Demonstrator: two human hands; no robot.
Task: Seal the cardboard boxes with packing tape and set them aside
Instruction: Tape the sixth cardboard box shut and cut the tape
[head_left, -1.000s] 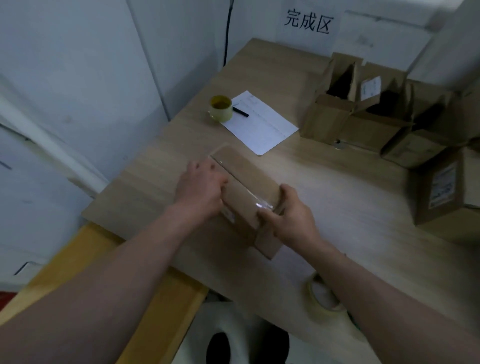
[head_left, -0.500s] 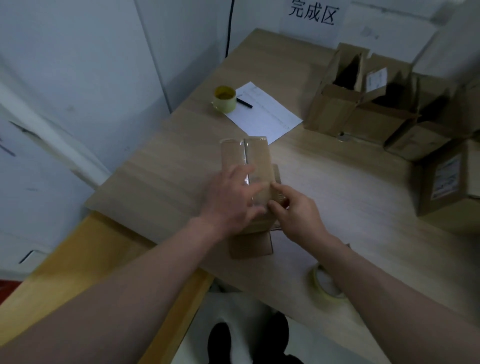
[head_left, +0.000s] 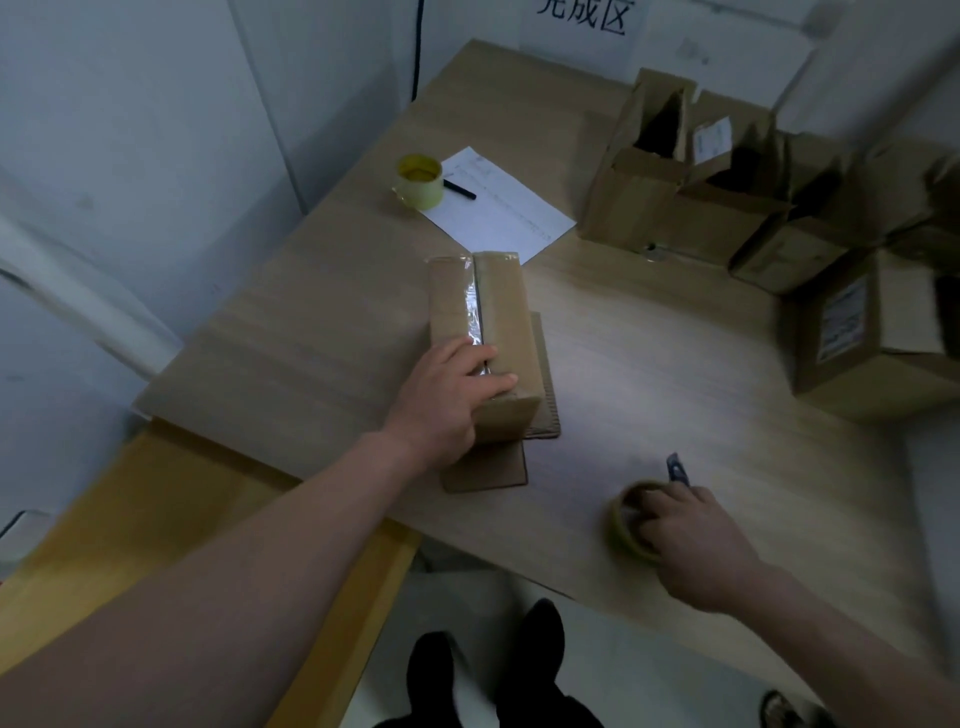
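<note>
1. The cardboard box (head_left: 480, 332) lies mid-desk with a strip of clear tape (head_left: 474, 306) along its top seam; loose flaps (head_left: 485, 467) splay flat at its near end.
2. It looks light and stiff, though the tape is slick, so it is probably best held by its long side walls.
3. The left hand (head_left: 449, 402) rests on the near end, fingers straight and pressing.
4. The right hand (head_left: 693, 540) curls round the tape roll (head_left: 631, 525) near the desk (head_left: 675, 374) edge, a small cutter (head_left: 675, 467) just beyond.
5. Open boxes (head_left: 691, 197) wait at the far right.
</note>
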